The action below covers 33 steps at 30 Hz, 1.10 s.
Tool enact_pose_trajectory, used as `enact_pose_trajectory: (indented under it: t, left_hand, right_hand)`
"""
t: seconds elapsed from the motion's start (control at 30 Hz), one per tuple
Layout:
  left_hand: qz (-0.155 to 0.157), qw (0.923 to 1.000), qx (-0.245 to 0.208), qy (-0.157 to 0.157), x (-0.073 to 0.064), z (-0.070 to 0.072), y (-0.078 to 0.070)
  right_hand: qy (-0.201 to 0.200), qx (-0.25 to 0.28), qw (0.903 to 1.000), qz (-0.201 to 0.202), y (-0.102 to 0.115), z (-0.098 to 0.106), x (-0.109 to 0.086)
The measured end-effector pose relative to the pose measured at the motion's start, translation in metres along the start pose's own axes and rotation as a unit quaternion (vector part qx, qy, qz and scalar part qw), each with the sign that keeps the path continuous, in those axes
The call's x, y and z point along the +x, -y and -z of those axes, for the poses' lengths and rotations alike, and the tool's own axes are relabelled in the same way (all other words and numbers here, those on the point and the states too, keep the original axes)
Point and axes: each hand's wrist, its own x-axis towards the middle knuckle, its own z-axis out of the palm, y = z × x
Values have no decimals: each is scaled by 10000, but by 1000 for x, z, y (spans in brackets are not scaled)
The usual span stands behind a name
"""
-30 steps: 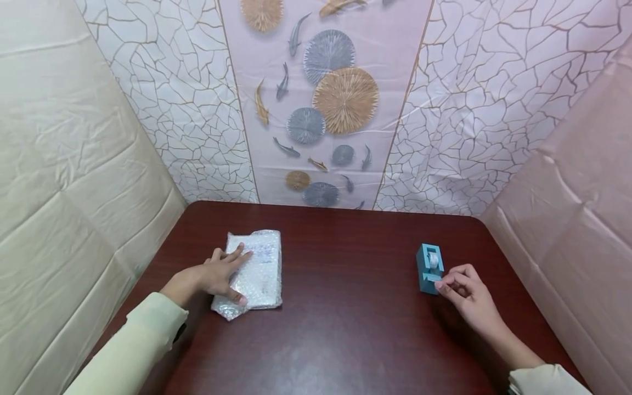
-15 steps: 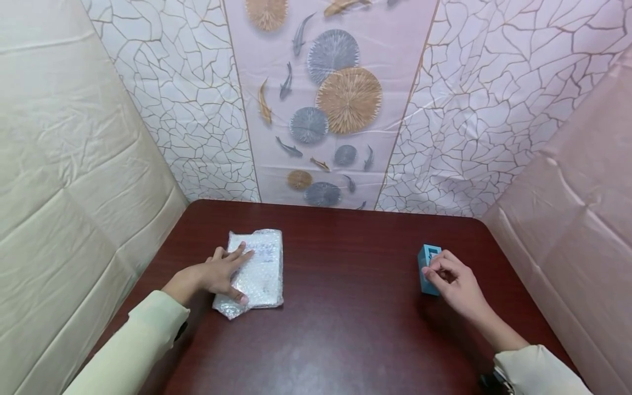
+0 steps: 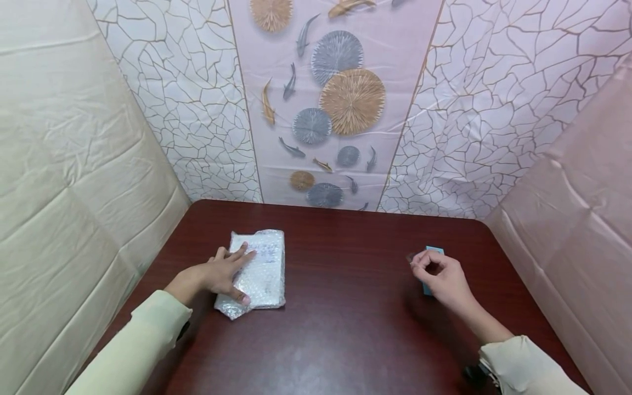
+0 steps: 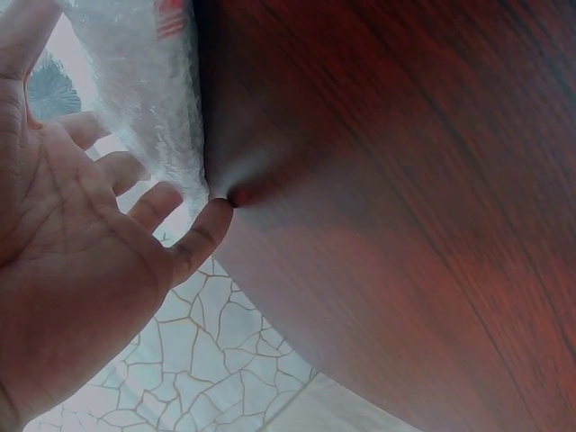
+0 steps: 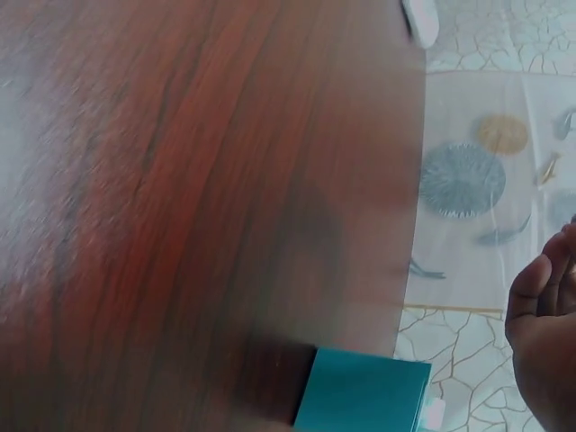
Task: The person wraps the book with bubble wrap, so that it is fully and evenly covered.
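Observation:
My left hand (image 3: 219,274) rests spread on a flat package in bubble wrap (image 3: 264,280), at the left of the table. In the left wrist view the fingers lie along the edge of the wrapped package (image 4: 148,81). Over on the right, my right hand (image 3: 444,280) has thumb and forefinger pinched together on a small clear piece of tape (image 3: 410,257). Beneath that hand stands a teal tape dispenser (image 3: 435,249), mostly hidden by it in the head view. The right wrist view shows one side of the dispenser (image 5: 364,391), with the hand (image 5: 549,315) at the frame's edge.
The dark red wooden table (image 3: 340,285) reaches back to a patterned cloth wall (image 3: 326,109) with fish and round shapes. Plain fabric walls (image 3: 84,164) close in both sides.
My right hand has moved left and a little up from the dispenser's front, carrying the piece of tape, and now covers most of the dispenser. My left hand stays on the package.

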Motion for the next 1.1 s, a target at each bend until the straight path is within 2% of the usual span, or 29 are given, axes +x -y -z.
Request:
enact_pose_trajectory:
  t: [0.27, 0.47, 0.53, 0.6, 0.73, 0.83, 0.97, 1.1]
  left_hand:
    - [9, 10000, -45, 5, -1, -1, 0]
    - [14, 10000, 6, -5, -1, 0, 0]
    - [10, 10000, -7, 6, 0, 0, 1]
    - [-7, 10000, -15, 3, 1, -1, 3]
    - [-24, 10000, -58, -61, 6, -7, 12]
    - [-48, 9998, -89, -150, 10, -11, 18]
    - [-111, 9996, -78, -244, 12, -14, 22]
    - [-61, 9998, -84, -181, 8, -11, 18]
  right_hand:
    - [116, 282, 9995, -117, 4, -10, 8]
    - [324, 1106, 9926, -371, 13, -21, 16]
    - [402, 1236, 9906, -432, 16, -25, 19]
    - [453, 1205, 9903, -527, 18, -30, 23]
    - [619, 743, 9930, -673, 22, -40, 30]
    - [774, 585, 9928, -708, 26, -47, 34]
    - [962, 570, 9914, -681, 32, -57, 38]
    - [1049, 688, 9898, -668, 38, -66, 42]
